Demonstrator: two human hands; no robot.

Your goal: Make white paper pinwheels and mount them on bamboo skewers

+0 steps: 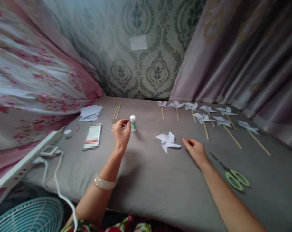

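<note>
My left hand is raised over the table, fingers curled and thumb tip brought in near the index finger. Anything in that pinch is too small or hidden to make out. A small white bottle with a green label stands upright right at these fingertips; whether they touch it I cannot tell. To the right, a white folded paper pinwheel lies without a stick. My right hand is just right of its corner, fingers curled and drawn together, with no object visible in them. Behind my left hand lie two thin wooden sticks.
Several paper pinwheels on sticks lie at the back right. Green-handled scissors are beside my right forearm. At left are a paper stack, a blurred white packet, a power strip with cables and a fan.
</note>
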